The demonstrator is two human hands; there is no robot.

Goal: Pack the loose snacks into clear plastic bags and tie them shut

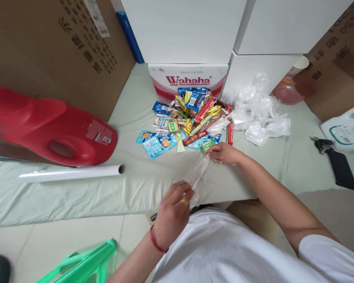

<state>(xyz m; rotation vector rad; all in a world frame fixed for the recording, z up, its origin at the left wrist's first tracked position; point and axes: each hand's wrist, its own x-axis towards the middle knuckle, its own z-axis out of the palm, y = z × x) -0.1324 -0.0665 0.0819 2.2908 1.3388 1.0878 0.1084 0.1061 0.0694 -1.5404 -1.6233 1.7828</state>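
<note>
Left hand (176,206), fingers curled, holds a clear bag (199,177) at its near end; right hand (225,153), nearer the snacks (193,120), pinches its far end. Bag slants between them, near left to far right.

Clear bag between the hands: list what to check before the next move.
1. Right hand on the clear bag: ok, fingers closed at its far end.
2. Left hand gripping firmly: cannot tell, blurred.
3. Bag mouth open: cannot tell.
4. Green-labelled packet gripped: cannot tell; it is at the right fingertips.
5. White roll apart from both hands: ok, lying off left.
</note>
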